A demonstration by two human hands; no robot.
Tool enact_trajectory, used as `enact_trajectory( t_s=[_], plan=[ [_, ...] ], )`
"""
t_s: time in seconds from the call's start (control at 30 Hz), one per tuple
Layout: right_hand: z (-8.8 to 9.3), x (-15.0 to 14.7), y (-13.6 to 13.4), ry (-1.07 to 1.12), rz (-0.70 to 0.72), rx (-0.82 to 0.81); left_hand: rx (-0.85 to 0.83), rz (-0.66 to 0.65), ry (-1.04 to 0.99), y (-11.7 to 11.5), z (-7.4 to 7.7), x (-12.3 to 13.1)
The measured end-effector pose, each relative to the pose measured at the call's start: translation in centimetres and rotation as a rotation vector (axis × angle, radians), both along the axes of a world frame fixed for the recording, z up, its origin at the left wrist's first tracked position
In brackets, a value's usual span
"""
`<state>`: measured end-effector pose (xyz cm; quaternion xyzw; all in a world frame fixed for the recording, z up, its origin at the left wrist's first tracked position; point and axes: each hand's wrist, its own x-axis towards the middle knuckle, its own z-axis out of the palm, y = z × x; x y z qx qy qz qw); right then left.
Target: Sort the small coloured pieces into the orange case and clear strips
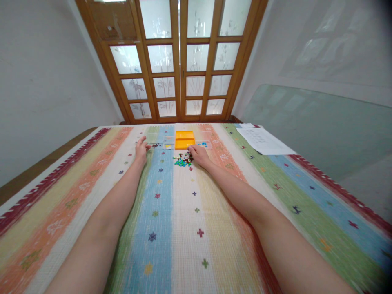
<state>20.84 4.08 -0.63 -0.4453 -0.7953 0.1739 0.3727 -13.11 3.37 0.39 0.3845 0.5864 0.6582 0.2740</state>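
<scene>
My left hand rests at the left end of a clear plastic tray, its fingers apart and nothing visible in them. Small dark pieces lie in the tray beside those fingers, and yellow pieces sit in a section further right. My right hand is at the right edge of a loose pile of small shiny pieces, green, blue and dark. Its fingertips are pressed together; whatever is between them is too small to make out. Behind the pile stands an orange two-section box.
Blue pieces lie in a clear section right of the orange box. White printed sheets lie at the table's right side. A striped cloth covers the table. Wooden glazed doors stand beyond the far edge, with walls on both sides.
</scene>
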Motion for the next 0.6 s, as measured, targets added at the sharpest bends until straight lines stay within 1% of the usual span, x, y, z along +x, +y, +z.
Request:
enact_trajectory(
  t_s=[0.07,0.1,0.17,0.27,0.33,0.43,0.6],
  plan=[
    [-0.1,0.0,0.0,-0.005,-0.004,0.002,0.008,-0.037,0.161,-0.1,-0.3,1.0],
    [-0.1,0.0,0.1,-0.007,-0.007,0.003,0.011,-0.077,0.259,-0.3,-0.4,1.6],
    [-0.1,0.0,0.1,-0.01,-0.009,0.003,0.021,-0.202,0.482,-0.7,-0.6,2.8],
    [-0.2,0.0,0.2,-0.015,-0.006,0.009,0.071,-0.432,0.836,-1.7,-0.6,4.7],
    [-0.2,0.0,0.2,-0.021,-0.005,0.012,0.08,-0.541,1.006,-2.4,-0.4,5.7],
    [-0.1,0.0,0.1,-0.025,0.0,0.012,0.075,-0.633,1.152,-3.1,0.1,6.6],
    [-0.1,0.0,0.1,-0.035,-0.009,0.016,0.095,-0.664,1.233,-3.5,0.7,6.9]
  ],
)
